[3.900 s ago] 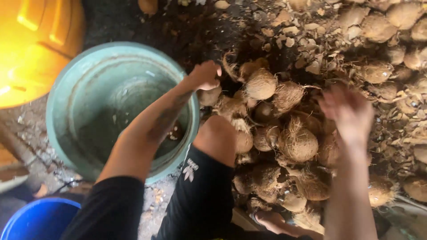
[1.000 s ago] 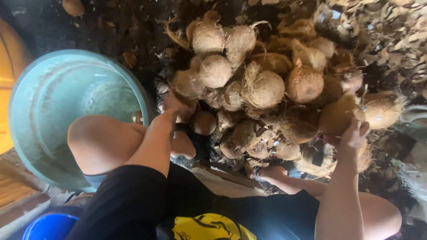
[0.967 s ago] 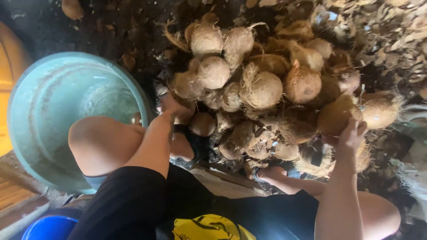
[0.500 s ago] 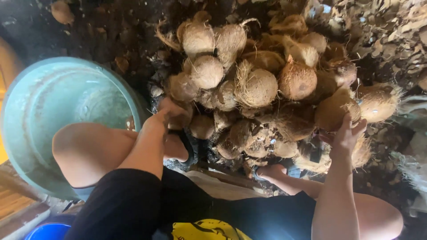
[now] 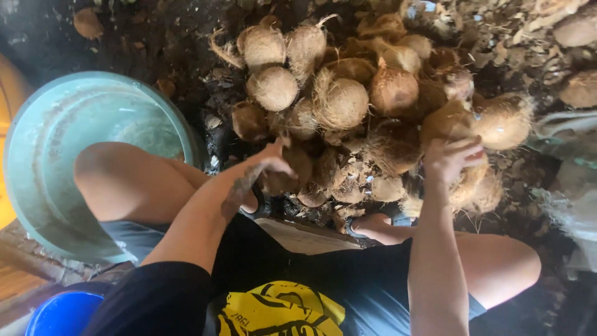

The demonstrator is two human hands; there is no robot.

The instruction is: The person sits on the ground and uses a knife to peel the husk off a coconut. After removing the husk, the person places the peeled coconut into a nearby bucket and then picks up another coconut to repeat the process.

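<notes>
Dark, husk-littered dirt floor (image 5: 155, 43)

Blue bucket (image 5: 62, 314) cut by the bottom edge; lower coconuts (image 5: 348, 186) half-hidden behind both hands.

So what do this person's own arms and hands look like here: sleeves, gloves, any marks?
Both the left hand and the right hand are bare, with no gloves, rings or watch visible. The forearms are uncovered. A black sleeve covers the left upper arm. A dark mark, perhaps a tattoo or dirt, sits near the left wrist.
</notes>
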